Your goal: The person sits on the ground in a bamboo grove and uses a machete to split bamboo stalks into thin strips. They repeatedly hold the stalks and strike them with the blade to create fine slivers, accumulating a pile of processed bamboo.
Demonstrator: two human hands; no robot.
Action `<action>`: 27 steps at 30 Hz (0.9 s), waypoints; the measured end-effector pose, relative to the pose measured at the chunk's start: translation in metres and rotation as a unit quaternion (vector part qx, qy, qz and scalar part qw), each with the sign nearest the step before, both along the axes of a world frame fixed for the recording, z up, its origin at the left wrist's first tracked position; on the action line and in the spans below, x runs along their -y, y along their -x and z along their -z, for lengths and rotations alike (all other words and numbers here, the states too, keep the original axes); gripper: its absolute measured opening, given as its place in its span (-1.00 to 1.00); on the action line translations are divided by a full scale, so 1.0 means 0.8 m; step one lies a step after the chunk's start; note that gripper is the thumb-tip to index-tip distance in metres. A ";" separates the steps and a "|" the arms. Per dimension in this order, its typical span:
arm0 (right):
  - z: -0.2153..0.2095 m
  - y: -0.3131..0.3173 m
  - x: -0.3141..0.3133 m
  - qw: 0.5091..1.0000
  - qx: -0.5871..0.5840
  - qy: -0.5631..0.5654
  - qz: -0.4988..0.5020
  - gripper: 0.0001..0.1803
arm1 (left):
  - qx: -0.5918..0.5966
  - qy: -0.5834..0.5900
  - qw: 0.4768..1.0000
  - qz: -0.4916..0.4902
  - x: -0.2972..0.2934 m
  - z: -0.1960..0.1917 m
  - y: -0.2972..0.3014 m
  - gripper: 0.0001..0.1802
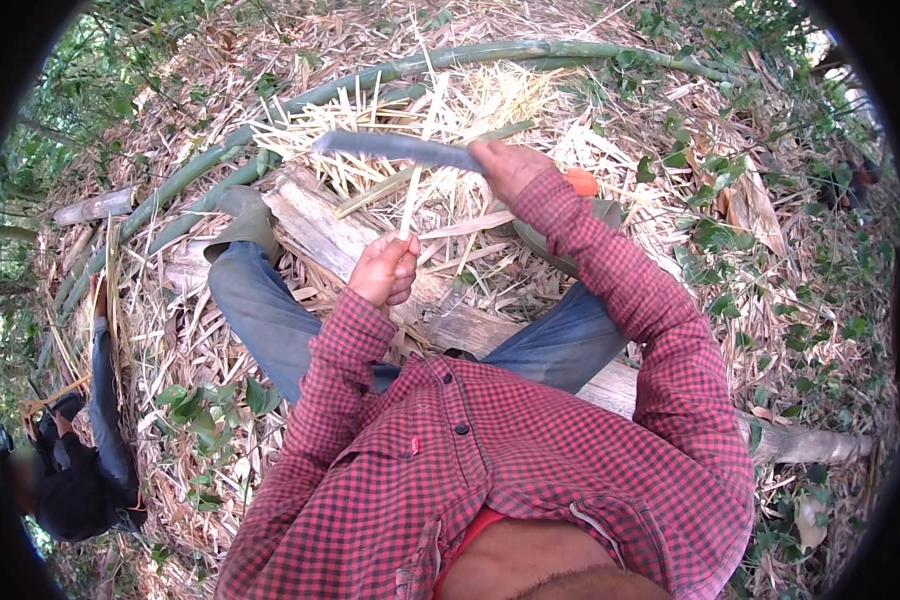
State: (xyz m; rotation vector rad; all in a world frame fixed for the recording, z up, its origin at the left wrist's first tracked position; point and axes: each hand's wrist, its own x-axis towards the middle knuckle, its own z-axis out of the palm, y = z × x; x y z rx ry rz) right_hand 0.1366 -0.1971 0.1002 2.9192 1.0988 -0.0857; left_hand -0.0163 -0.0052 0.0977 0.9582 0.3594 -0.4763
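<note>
Long knife (pixel 390 147) and pale strip (pixel 411 200) above a log (pixel 320 225)
Closed left hand (pixel 387 268) pinches the strip over the log; right hand (pixel 513 168) clenches the knife beyond it, blade clear of left fingers.

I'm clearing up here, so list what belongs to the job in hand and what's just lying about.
Belongs to the job:
knife, in the right hand
pale strip, in the left hand
heap of pale strips, probably

Seemingly just lying about:
short log, far left
dry leaves
</note>
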 end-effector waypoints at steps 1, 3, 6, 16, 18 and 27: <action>0.006 0.001 0.007 0.997 0.053 -0.041 -0.037 -0.85 | 0.004 0.004 1.000 0.003 0.001 -0.002 0.002 -0.82; 0.004 -0.008 0.015 0.998 0.040 -0.054 0.013 -0.84 | -0.008 0.015 1.000 -0.009 0.002 -0.008 0.010 -0.81; -0.005 -0.031 0.024 0.992 -0.001 -0.050 0.116 -0.81 | -0.009 0.017 1.000 0.000 0.007 -0.009 0.015 -0.79; 0.018 -0.057 0.059 0.982 0.125 -0.086 0.114 -0.87 | -0.011 0.063 0.998 0.020 0.012 -0.011 0.027 -0.81; 0.007 -0.040 0.047 0.995 0.033 -0.045 0.078 -0.87 | -0.024 0.072 0.997 0.016 0.009 -0.006 0.026 -0.82; -0.002 0.036 0.011 0.984 0.089 -0.078 -0.135 -0.74 | -0.022 0.095 0.995 -0.026 0.006 -0.001 0.021 -0.72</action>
